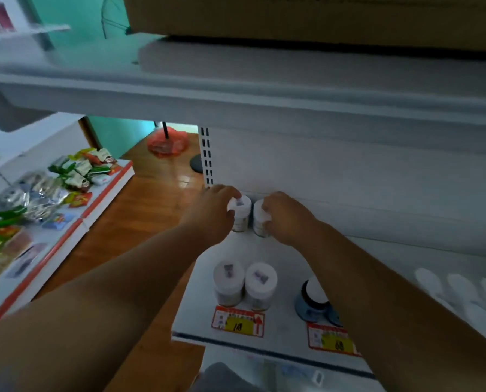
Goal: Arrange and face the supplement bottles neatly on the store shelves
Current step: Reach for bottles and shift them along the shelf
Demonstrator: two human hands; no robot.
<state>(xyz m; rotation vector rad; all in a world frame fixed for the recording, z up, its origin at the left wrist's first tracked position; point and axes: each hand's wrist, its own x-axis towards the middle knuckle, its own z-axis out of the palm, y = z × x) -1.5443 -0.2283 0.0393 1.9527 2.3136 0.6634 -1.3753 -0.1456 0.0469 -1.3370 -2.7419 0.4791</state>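
Observation:
Two small white-capped supplement bottles stand side by side at the back of the white shelf [281,312]. My left hand [210,210] grips the left bottle [240,215] by its cap. My right hand [285,216] grips the right bottle [260,222] the same way. Nearer the front edge stands another pair of white-capped bottles [244,284], touching each other. A dark bottle with a white cap [314,301] stands to their right, partly hidden by my right forearm.
Several white caps [462,290] line the shelf at far right. Red-and-yellow price tags [237,321] sit on the shelf's front edge. A shelf board [236,100] hangs close overhead. Snack packets [66,176] fill a lower rack on the left, across a wooden floor.

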